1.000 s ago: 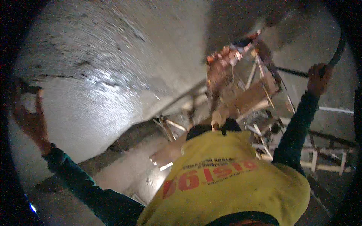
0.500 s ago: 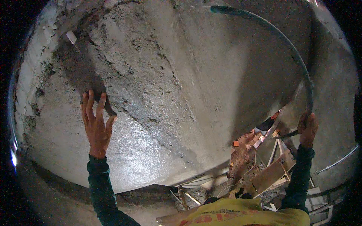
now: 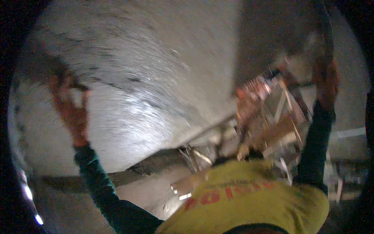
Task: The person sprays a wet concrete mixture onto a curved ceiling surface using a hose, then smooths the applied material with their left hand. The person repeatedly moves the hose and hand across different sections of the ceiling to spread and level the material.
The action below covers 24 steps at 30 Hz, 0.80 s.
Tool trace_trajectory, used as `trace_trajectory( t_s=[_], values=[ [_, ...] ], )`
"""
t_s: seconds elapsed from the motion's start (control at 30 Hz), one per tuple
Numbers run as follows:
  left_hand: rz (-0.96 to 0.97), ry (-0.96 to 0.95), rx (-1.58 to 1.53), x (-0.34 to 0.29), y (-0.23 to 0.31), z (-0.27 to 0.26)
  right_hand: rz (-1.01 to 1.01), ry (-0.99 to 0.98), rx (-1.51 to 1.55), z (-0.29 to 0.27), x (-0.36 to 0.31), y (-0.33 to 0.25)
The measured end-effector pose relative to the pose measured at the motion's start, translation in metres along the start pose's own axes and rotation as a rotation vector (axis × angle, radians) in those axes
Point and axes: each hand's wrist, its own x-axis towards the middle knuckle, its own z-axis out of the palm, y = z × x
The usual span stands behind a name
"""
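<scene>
My right hand, blurred, is closed round a dark grey-green hose that runs up from the fist along the right side of the view. Over at the left, my left hand is raised with its fingers apart and nothing visible in it. Behind it is a rough, wet cement-plastered wall, shiny where light falls on it. Blur hides whether the left fingers touch the wall. Both arms wear dark green sleeves.
Below the wall's lower edge lie wooden boards and slats in a cluttered heap. Reddish rubble is piled beside them. A dark shadow covers the wall's right part. Pale ground shows at the lower left.
The view has swung and blurred. My left hand sits further left; my right hand appears higher, still gripping the hose. The hose's curved far end has left the view, and more yellow shirt shows.
</scene>
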Motion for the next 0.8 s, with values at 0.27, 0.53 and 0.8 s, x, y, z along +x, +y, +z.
trace_trajectory(
  t_s=[0.27,0.53,0.8],
  values=[
    [-0.14,-0.053,0.022,0.004,0.023,0.002,0.105,0.171,0.192,0.01,0.018,0.044],
    [-0.113,-0.111,0.033,0.006,0.028,-0.017,-0.091,-0.037,0.123,0.095,0.031,-0.065],
    [-0.08,-0.273,-0.05,0.014,0.019,-0.049,-0.074,0.373,0.188,0.12,0.052,-0.023]
  ],
)
